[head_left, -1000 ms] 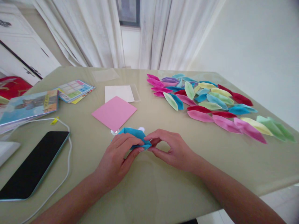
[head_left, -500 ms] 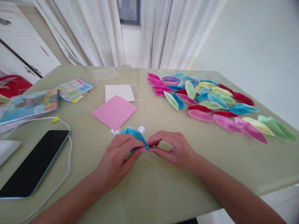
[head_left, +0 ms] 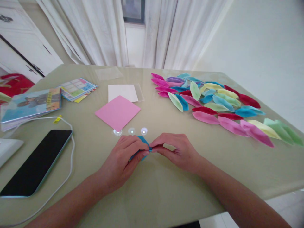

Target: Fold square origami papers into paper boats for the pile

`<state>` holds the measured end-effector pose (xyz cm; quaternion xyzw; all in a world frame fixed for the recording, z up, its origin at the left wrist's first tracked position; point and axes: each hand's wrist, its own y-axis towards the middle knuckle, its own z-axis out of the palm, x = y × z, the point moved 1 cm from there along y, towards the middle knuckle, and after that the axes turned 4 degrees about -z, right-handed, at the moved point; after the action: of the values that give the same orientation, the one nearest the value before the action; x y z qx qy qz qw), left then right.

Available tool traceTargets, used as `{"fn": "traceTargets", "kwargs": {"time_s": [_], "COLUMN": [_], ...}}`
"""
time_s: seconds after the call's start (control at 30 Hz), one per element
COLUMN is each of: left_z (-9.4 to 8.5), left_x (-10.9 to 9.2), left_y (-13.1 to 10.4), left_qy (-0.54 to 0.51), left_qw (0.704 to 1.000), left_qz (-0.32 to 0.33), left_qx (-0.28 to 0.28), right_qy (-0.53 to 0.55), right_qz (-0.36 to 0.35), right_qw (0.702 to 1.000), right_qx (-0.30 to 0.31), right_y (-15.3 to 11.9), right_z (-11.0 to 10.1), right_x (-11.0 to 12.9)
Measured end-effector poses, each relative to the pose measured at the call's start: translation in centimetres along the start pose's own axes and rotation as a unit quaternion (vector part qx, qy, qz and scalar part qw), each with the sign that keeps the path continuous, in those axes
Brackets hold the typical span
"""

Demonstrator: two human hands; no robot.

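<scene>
One blue paper [head_left: 143,138]: your left hand [head_left: 121,158] clamps its body, seemingly for steadiness, while your right hand [head_left: 183,155] pinches the tip for finer control.

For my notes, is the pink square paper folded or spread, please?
Spread: the pink square paper lies flat, all four corners showing.

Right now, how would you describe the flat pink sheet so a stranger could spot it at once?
On the table, look left of the folded papers. The pink sheet lies beyond the left hand, its far corner over a white sheet. Unlike the folded pink pieces, it lies flat and open.
</scene>
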<state>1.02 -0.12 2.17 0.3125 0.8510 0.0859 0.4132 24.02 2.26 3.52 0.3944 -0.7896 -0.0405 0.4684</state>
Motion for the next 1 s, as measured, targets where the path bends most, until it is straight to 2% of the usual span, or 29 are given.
{"fn": "traceTargets", "kwargs": {"time_s": [0.1,0.23,0.47,0.6,0.9,1.0], "left_z": [0.04,0.02,-0.14,-0.12,-0.23,-0.16], "left_x": [-0.06,0.01,0.20,0.21,-0.29,-0.17], "left_y": [-0.04,-0.07,-0.16,-0.16,0.02,-0.06], "left_qy": [-0.004,-0.014,-0.025,-0.022,-0.034,-0.039], "left_qw": [1.000,1.000,0.998,0.998,0.998,0.998], "left_qz": [0.000,-0.013,-0.059,-0.052,-0.045,-0.039], "left_qx": [0.011,-0.008,-0.018,-0.038,-0.007,-0.013], "right_qy": [0.001,0.028,0.045,0.053,0.055,0.055], "right_qz": [0.003,0.019,0.031,0.027,0.032,0.032], "right_qw": [1.000,0.999,0.999,0.998,0.998,0.998], "right_qx": [0.012,0.010,0.005,0.001,0.002,0.005], "right_y": [0.09,0.20,0.17,0.34,0.31,0.31], "right_z": [-0.01,0.00,0.00,-0.08,0.12,0.12], "right_x": [0.16,0.50,0.43,0.42,0.37,0.38]}}
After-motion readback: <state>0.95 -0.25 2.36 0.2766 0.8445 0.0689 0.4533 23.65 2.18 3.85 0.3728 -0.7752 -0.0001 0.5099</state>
